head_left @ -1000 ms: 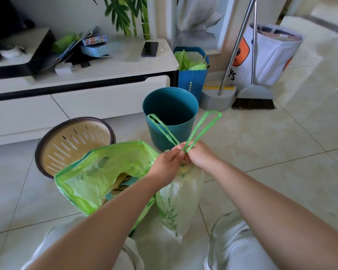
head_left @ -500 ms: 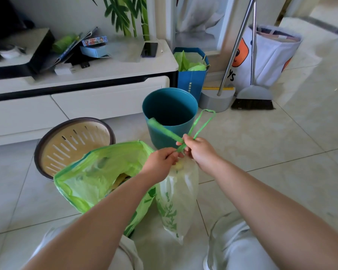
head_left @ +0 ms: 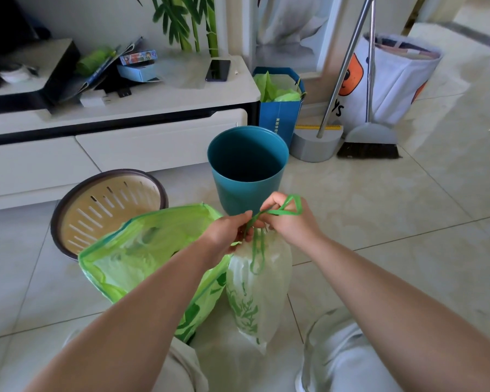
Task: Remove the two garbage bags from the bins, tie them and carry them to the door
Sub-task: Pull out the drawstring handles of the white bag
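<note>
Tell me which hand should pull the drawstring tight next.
Probably right: the right hand has the green drawstring loop hooked over its fingers, while the left hand pinches at the white garbage bag neck.

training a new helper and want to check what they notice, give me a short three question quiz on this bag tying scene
1. True or false: the teal bin holds a bag.
2. In one word: is the mouth of the large green bag open or tied?
3. The left hand and right hand pinch the drawstring of which? A the pale bag; B the blue paper bag; C the white tote.
Key: 1 false; 2 open; 3 A.
</note>
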